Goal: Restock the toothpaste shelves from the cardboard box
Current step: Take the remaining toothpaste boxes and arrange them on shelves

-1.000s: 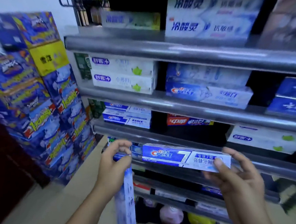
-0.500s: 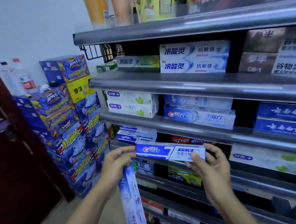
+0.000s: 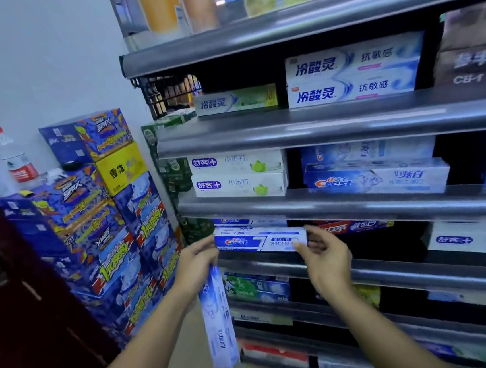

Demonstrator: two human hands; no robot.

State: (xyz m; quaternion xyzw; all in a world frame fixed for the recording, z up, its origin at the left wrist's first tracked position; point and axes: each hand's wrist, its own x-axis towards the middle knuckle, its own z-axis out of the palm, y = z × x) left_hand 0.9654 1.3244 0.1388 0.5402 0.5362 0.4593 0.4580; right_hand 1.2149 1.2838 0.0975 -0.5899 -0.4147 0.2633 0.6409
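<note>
A blue and white Crest toothpaste box (image 3: 260, 240) lies level at the front of the third grey shelf (image 3: 357, 208), on top of other Crest boxes. My right hand (image 3: 324, 257) pinches its right end with thumb and fingers. My left hand (image 3: 196, 267) touches its left end and also grips a second, pale blue toothpaste box (image 3: 217, 319) that hangs downward from it. The cardboard box is out of view.
Grey shelves hold rows of toothpaste boxes, white ones (image 3: 239, 176) above left and Crest ones (image 3: 377, 178) above right. Stacked blue drink cartons (image 3: 106, 226) stand at the left with bottles (image 3: 15, 164) on top. A dark red door (image 3: 18, 324) fills the near left.
The view has tilted up and moved closer to the shelves. Both hands have carried the Crest box up and inward onto the stack at the third shelf's left part.
</note>
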